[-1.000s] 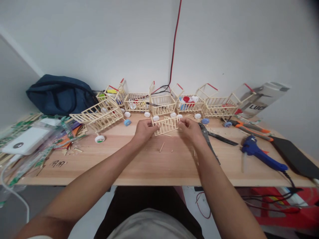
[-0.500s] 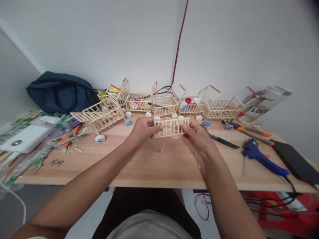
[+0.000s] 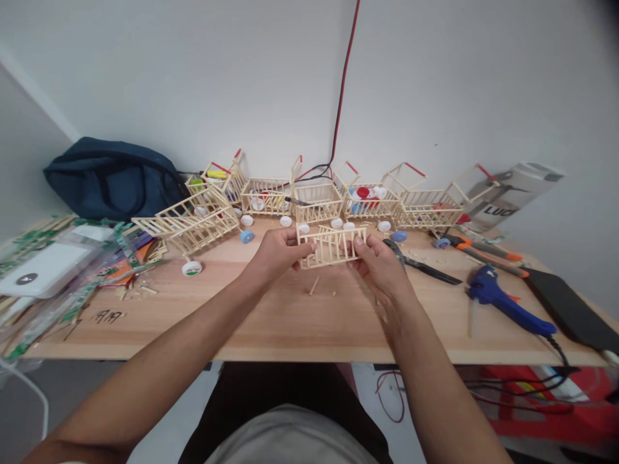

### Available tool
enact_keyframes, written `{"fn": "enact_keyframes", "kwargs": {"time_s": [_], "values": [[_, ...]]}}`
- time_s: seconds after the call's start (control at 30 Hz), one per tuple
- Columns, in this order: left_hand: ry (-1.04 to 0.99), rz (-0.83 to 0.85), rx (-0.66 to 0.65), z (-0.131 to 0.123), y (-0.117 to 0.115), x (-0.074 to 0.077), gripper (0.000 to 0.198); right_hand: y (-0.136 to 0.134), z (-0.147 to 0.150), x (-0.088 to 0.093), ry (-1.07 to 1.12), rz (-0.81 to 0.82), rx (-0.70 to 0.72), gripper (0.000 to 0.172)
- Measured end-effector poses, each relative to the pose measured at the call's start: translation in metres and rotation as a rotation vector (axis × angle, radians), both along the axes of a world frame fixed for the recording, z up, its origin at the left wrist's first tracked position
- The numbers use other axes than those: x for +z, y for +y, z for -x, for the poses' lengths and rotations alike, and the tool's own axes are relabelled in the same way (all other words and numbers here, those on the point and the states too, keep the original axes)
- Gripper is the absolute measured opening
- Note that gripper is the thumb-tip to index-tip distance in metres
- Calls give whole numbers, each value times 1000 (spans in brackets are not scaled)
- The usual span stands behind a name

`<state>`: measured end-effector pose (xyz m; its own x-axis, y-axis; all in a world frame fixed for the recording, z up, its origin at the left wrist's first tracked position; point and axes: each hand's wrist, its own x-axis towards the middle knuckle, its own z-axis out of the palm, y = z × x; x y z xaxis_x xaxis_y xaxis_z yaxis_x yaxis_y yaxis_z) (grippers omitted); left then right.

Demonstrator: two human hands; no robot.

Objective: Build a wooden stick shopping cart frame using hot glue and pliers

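Holding slatted stick frame [image 3: 333,249] above table [image 3: 294,325]. Had left end pinched in nearly closed left hand [image 3: 276,256], right end likewise in right hand [image 3: 383,265]. Held long axis side to side between them, equally near both.

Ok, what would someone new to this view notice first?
Most likely the row of small stick-built carts by the wall, several with red handles. In front of them, near the centre, the left hand and right hand hold a slatted stick frame. The blue glue gun stands out at the right.
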<state>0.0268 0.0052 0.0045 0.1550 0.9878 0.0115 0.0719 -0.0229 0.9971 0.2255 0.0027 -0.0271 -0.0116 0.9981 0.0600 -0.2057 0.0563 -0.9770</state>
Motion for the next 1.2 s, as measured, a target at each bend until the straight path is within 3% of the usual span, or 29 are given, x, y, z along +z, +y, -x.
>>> {"fn": "enact_keyframes", "kwargs": {"time_s": [0.2,0.43,0.57,0.67,0.8,1.2], "values": [[-83,81,-43,-2,-1,-1,18,1,0,-1,-26,-25,-9,35],[-335,333,-167,7,-3,3,31,2,-2,-4,-21,-26,-2,31],[-475,449,-187,13,0,-2,33,0,1,-1,53,-3,12,30],[-514,440,-218,14,1,-7,14,-2,3,2,79,13,16,31],[-512,394,-290,11,3,-15,29,-2,4,2,62,20,2,32],[-284,253,-141,10,6,-29,27,-2,-2,9,257,-11,-55,36]]}}
